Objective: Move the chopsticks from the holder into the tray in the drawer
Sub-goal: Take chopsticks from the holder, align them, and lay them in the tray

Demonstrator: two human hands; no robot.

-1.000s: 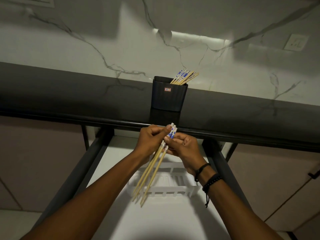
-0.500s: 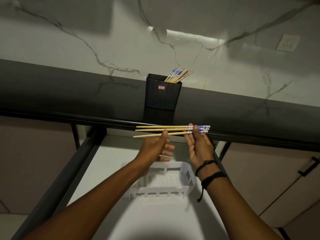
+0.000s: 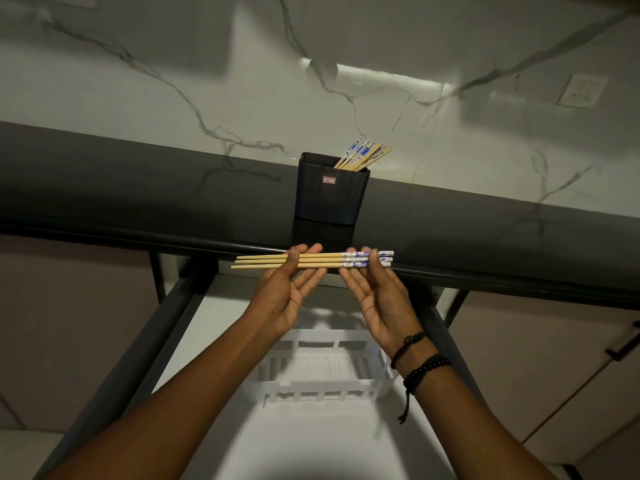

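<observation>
Lying across the straightened fingers of both upturned hands, the three pale bamboo chopsticks with blue-and-white patterned ends [image 3: 325,260] sit level and side by side. The left hand [image 3: 284,296] supports the plain shafts and the right hand [image 3: 381,306] supports the patterned ends. Neither hand closes round them: the palms are spread wide, and this is a cradle more than a clamp. One right fingertip shows over the patterned part. Whether the thumbs press from beneath, I cannot tell.

Directly below the grip, and nearer the person, the white slotted plastic tray [image 3: 322,386] rests on the pale floor of the open drawer [image 3: 214,341]. Beyond the grip and higher stands the black ribbed plastic holder [image 3: 329,199] on the dark stone countertop [image 3: 138,188], with more chopsticks [image 3: 363,155] leaning out of it toward the right hand's side.

The likely trouble is rolling. Round sticks on flat fingers could slide off if either hand tips while lowering, and the plain tips jut past the left hand unsupported. The bundle looks about as long as the tray is wide, so a skewed descent might catch an end on the rim and scatter the sticks onto the drawer floor. The counter edge sits close behind the grip.
</observation>
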